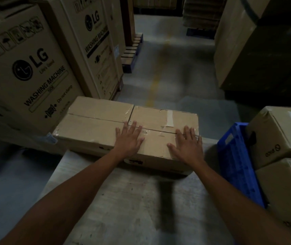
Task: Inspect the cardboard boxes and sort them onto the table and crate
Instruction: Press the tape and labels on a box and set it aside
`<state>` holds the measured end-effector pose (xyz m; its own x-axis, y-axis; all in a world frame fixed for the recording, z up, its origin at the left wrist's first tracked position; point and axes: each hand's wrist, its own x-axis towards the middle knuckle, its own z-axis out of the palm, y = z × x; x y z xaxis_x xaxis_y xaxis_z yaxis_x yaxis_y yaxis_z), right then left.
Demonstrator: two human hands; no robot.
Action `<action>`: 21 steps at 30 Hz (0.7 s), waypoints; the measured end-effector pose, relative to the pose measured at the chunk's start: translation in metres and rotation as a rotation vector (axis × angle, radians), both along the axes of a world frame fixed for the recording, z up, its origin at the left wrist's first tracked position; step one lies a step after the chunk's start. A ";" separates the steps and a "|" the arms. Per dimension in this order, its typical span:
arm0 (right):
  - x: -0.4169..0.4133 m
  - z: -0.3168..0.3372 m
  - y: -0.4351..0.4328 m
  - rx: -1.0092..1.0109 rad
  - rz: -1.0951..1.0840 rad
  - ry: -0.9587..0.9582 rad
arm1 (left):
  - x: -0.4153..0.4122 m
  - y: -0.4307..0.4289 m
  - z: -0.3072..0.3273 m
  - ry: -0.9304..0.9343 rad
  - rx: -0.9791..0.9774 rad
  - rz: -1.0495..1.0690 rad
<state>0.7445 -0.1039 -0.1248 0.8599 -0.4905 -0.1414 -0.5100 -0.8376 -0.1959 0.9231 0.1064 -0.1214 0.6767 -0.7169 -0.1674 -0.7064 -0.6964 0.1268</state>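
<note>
Cardboard, sealed with clear tape along its seams: the long box lies across the far end of the bench, and its left end seems to overhang the edge. Both hands rest flat on its top near the front edge, the left hand about midway along and the right hand near the right end. The fingers of both are straight and spread. They press down and grip nothing.

This looks like the inspection step, feeling the lid and tape, or else steadying the box where it sits on the bench. The blue crate stands just beside the bench on the right. Two smaller boxes are stacked against it, and I cannot tell whether they sit inside it.

If the box passes, it is probably already sorted and the hands need only lift away. If it belongs at the crate, the next move calls for a hand at each end, since the box is long and palms on top give no hold.
</note>
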 end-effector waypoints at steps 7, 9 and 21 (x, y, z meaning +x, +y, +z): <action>-0.003 0.003 0.005 0.004 0.010 -0.020 | 0.006 0.002 -0.003 -0.002 -0.022 -0.013; -0.004 0.003 0.007 -0.003 0.009 -0.021 | 0.007 0.002 -0.004 0.016 -0.029 -0.016; 0.000 0.042 0.023 0.101 -0.108 -0.041 | -0.001 0.002 0.031 0.039 -0.071 -0.111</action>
